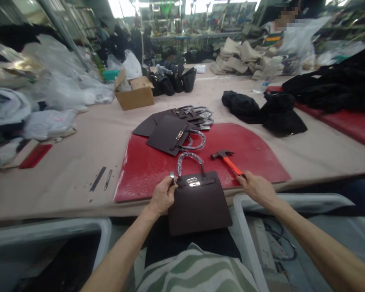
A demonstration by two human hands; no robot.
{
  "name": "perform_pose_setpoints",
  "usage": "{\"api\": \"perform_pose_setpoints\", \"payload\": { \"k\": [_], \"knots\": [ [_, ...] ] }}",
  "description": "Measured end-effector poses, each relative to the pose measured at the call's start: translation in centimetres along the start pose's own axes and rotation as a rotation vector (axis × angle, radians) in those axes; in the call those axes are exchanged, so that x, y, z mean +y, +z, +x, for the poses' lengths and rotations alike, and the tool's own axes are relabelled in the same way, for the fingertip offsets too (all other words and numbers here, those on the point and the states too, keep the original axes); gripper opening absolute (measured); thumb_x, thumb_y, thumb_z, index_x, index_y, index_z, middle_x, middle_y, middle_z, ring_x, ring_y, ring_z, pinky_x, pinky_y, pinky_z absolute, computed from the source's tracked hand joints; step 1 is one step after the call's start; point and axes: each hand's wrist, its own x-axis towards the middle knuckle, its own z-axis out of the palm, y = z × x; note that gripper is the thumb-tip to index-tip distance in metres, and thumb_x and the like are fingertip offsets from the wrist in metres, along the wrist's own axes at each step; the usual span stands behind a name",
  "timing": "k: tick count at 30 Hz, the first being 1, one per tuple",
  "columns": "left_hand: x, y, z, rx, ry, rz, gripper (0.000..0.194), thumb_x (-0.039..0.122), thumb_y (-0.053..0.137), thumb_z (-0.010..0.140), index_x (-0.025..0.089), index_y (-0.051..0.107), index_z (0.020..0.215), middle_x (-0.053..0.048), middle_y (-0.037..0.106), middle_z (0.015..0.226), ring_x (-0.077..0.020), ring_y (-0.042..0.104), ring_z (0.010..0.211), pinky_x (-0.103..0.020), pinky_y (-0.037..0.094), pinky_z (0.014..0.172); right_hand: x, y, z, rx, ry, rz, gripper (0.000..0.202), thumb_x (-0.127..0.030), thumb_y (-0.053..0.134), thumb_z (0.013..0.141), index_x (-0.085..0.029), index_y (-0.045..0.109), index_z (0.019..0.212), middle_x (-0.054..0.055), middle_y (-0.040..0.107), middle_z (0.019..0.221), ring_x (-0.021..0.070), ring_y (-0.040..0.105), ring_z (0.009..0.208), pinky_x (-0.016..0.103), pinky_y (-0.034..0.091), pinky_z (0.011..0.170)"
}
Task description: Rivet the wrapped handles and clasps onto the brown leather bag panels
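Note:
A dark brown handbag panel [200,213] hangs over the table's front edge, its upper part on a red mat [240,142]. It has a silver clasp [193,182] and a plastic-wrapped handle [188,156]. My left hand [163,197] is closed at the panel's upper left corner, around a short shiny metal tool [172,177] whose lower end is hidden by the fingers. In my right hand [258,189] is the end of the orange handle of a claw hammer [230,162]; its head rests on or just over the mat.
More brown handbag panels [167,134] lie stacked at the mat's back. On the left are a dark strip [97,179] and a slim metal rod [108,180]. Behind stands a cardboard box [135,97]; black fabric pieces [264,111] lie right. Plastic bins [105,235] flank my lap.

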Motion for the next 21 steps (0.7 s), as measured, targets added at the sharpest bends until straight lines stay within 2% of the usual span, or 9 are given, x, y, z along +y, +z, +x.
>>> {"api": "perform_pose_setpoints", "payload": {
  "k": [2, 4, 6, 8, 13, 17, 21],
  "knots": [
    [-0.1, 0.0, -0.1, 0.003, 0.012, 0.020, 0.022, 0.016, 0.051, 0.092, 0.020, 0.061, 0.111, -0.009, 0.072, 0.109, -0.0217, 0.070, 0.104, -0.036, 0.056, 0.093, -0.1, 0.2, 0.1, 0.111, -0.065, -0.064, 0.028, -0.035, 0.048, 0.093, -0.013, 0.063, 0.102, 0.019, 0.064, 0.105, 0.0279, 0.059, 0.093, 0.039, 0.043, 0.078],
    [-0.2, 0.0, -0.1, 0.002, 0.027, 0.046, 0.023, 0.016, 0.051, 0.092, 0.020, 0.061, 0.112, -0.009, 0.071, 0.111, -0.0219, 0.069, 0.106, -0.036, 0.056, 0.094, -1.0, 0.8, 0.0, 0.174, -0.246, -0.102, 0.035, -0.036, 0.054, 0.092, -0.014, 0.062, 0.118, 0.020, 0.059, 0.125, 0.0318, 0.055, 0.109, 0.044, 0.043, 0.089],
    [-0.4, -0.1, -0.1, -0.002, 0.044, 0.067, 0.021, 0.016, 0.050, 0.093, 0.019, 0.061, 0.111, -0.009, 0.072, 0.112, -0.0216, 0.069, 0.106, -0.036, 0.057, 0.093, -2.0, 1.9, 0.1, 0.148, -0.442, -0.086, 0.049, -0.041, 0.065, 0.087, -0.017, 0.060, 0.130, 0.018, 0.055, 0.135, 0.0336, 0.051, 0.119, 0.047, 0.041, 0.097],
    [-0.5, -0.1, -0.1, -0.002, 0.061, 0.084, 0.020, 0.016, 0.050, 0.093, 0.019, 0.061, 0.109, -0.009, 0.072, 0.110, -0.0211, 0.070, 0.105, -0.036, 0.057, 0.093, -2.6, 3.3, 0.4, 0.088, -0.533, -0.018, 0.063, -0.046, 0.075, 0.079, -0.020, 0.059, 0.134, 0.015, 0.053, 0.140, 0.0344, 0.047, 0.125, 0.049, 0.037, 0.103],
    [-0.6, -0.2, -0.1, 0.015, 0.111, 0.115, 0.016, 0.017, 0.051, 0.093, 0.018, 0.062, 0.104, -0.009, 0.072, 0.107, -0.0210, 0.070, 0.103, -0.036, 0.058, 0.091, -2.4, 6.1, 1.0, 0.113, -0.525, 0.141, 0.074, -0.054, 0.083, 0.069, -0.020, 0.061, 0.132, 0.013, 0.055, 0.137, 0.0326, 0.047, 0.125, 0.050, 0.031, 0.107],
    [-0.7, -0.4, 0.0, 0.035, 0.138, 0.134, 0.013, 0.018, 0.052, 0.093, 0.018, 0.062, 0.102, -0.009, 0.073, 0.106, -0.0216, 0.070, 0.102, -0.038, 0.059, 0.090, -2.2, 6.1, 0.9, 0.137, -0.496, 0.154, 0.080, -0.057, 0.085, 0.065, -0.019, 0.061, 0.131, 0.013, 0.058, 0.130, 0.0326, 0.048, 0.120, 0.050, 0.031, 0.105],
    [-0.7, -0.7, 0.1, 0.015, 0.146, 0.118, 0.012, 0.019, 0.051, 0.094, 0.018, 0.061, 0.100, -0.009, 0.073, 0.106, -0.0214, 0.070, 0.103, -0.039, 0.059, 0.090, -1.9, 5.8, 0.8, 0.098, -0.543, 0.165, 0.083, -0.060, 0.085, 0.064, -0.019, 0.061, 0.132, 0.014, 0.057, 0.130, 0.0332, 0.047, 0.120, 0.051, 0.030, 0.106]
  ]
}}
